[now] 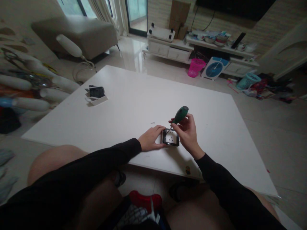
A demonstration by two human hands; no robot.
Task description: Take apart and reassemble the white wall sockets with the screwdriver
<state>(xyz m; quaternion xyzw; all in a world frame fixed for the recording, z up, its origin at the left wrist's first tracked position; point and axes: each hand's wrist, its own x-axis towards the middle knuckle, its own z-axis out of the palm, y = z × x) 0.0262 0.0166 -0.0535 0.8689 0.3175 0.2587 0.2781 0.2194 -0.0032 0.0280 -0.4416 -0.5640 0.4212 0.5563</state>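
White tabletop fills the middle of a room with a pale tiled floor. By its near edge is a small yellow-and-black mark. Just beyond, the left hand braces a white socket with a black frame, its thumb and fingers closed about the left side. The socket lies on the tabletop, face up, between both hands. The right hand pinches a green-handled screwdriver, tilted, with its tip down at the left part of the socket; the exact contact is too small to tell. A small dark screw-like piece lies just past the left hand. Farther off to the left sits an open white box with black pieces. Beyond the tabletop are a pink basket, a blue-and-white fan and a low white cabinet.
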